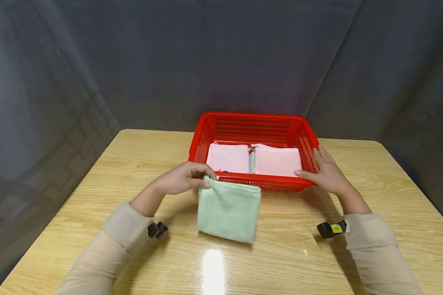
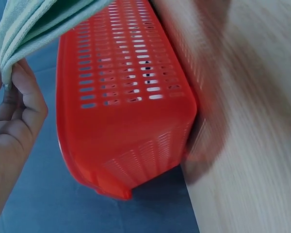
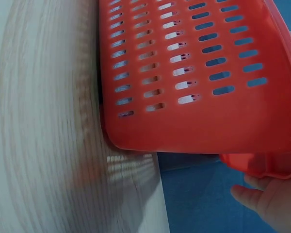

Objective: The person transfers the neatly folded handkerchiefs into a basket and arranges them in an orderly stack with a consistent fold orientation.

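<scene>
My left hand pinches a folded pale green towel by its upper left corner. The cloth hangs in front of the basket's near wall, over the table. In the left wrist view, thumb and fingers close on the towel's layered edge. With my right hand I hold the red plastic basket at its near right corner, thumb over the front rim and fingers along the outer right side. Inside the basket lie two folded pink cloths, one on the left and one on the right.
Between the pink cloths, narrow folded edges of other cloths show. The basket stands toward the back of a light wood table. Dark grey curtains hang behind the table and on both sides.
</scene>
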